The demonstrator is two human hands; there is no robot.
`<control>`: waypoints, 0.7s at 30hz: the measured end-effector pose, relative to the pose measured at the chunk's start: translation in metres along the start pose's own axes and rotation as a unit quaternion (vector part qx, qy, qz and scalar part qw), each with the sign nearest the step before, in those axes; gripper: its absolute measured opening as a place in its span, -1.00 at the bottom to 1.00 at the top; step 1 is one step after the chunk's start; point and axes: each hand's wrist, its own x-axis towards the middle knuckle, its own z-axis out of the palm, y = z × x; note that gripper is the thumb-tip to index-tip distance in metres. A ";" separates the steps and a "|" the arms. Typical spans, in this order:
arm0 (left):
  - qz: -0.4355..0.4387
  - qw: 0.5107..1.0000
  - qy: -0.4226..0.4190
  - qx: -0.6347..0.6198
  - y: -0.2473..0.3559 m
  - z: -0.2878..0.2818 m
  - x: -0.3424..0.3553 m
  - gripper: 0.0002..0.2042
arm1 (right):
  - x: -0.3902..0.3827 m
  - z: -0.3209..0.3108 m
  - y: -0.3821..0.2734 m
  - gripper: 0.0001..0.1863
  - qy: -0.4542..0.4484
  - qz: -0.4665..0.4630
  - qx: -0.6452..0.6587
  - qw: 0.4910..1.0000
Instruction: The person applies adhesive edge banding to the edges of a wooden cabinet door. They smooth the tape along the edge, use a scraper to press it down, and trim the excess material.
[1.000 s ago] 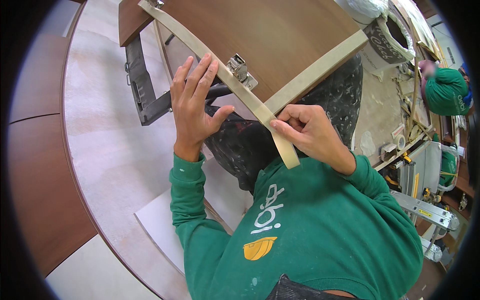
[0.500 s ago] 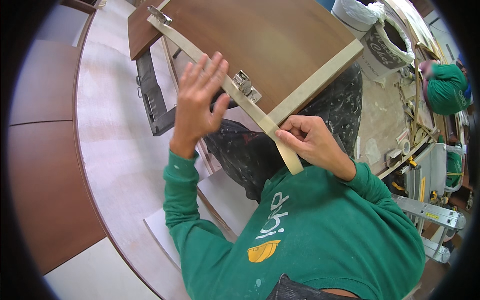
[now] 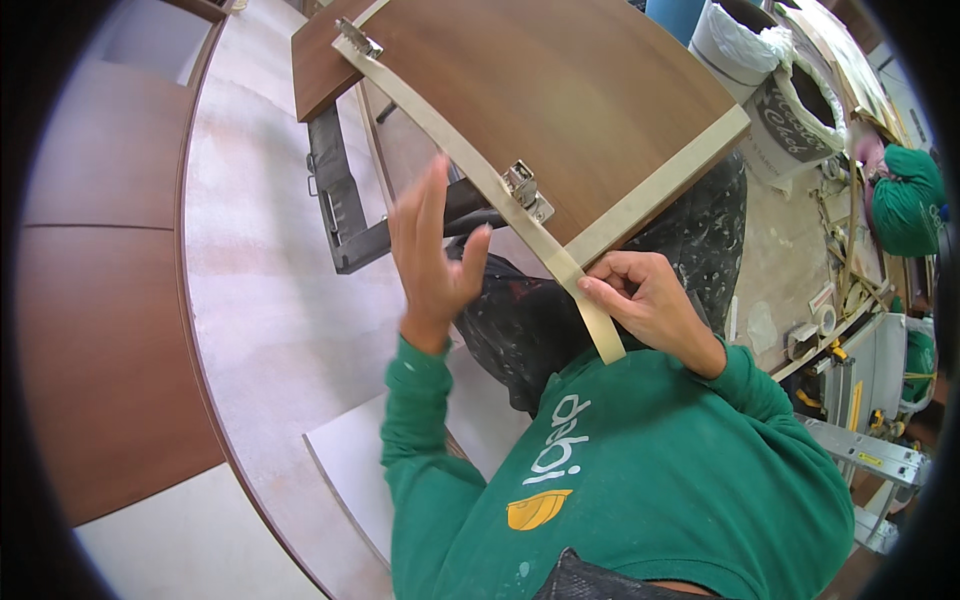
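Observation:
A brown wooden door panel [image 3: 540, 95] is propped at an angle in front of me, its border lined with pale tape. Two metal cabinet hinges sit along its left edge, a nearer hinge [image 3: 526, 190] and a farther hinge [image 3: 358, 40]. Past the near corner hangs a loose end of pale yellow tape [image 3: 603, 338]. My right hand [image 3: 652, 305] pinches that tape between thumb and curled fingers, right by the corner. My left hand [image 3: 432, 260] is raised beside the left edge, fingers stretched out and holding nothing; they look slightly blurred.
Below the panel stands a black folding support [image 3: 335, 190]. Large brown panels [image 3: 110, 340] lie at left. At back right are white buckets [image 3: 795, 115] lined with plastic, and a co-worker in a green top [image 3: 905, 200]. An aluminium ladder [image 3: 870, 455] lies at right.
My left hand has drawn back toward me along the panel edge, its fingers now more edge-on. My right hand keeps its pinch on the tape. The whole view has shifted slightly.

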 end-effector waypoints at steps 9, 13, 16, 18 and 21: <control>-0.452 0.892 0.023 0.017 0.013 0.055 -0.254 -0.88 | 0.000 -0.001 0.012 -0.74 -0.015 -0.001 0.047 0.999; -0.653 0.703 0.170 -0.227 -0.010 0.064 -0.348 -0.63 | -0.001 -0.005 0.003 -0.75 -0.033 0.005 0.034 0.999; -0.609 0.786 0.048 -0.100 0.002 0.058 -0.345 -0.64 | 0.000 -0.003 0.006 -0.76 -0.034 -0.008 0.027 0.999; -0.566 0.823 -0.042 -0.025 0.019 0.047 -0.323 -0.63 | -0.001 -0.007 0.003 -0.77 -0.059 0.021 0.029 0.998; -0.453 0.870 -0.182 0.072 0.026 0.013 -0.262 -0.71 | -0.006 -0.002 0.022 -0.77 -0.052 0.001 0.109 0.993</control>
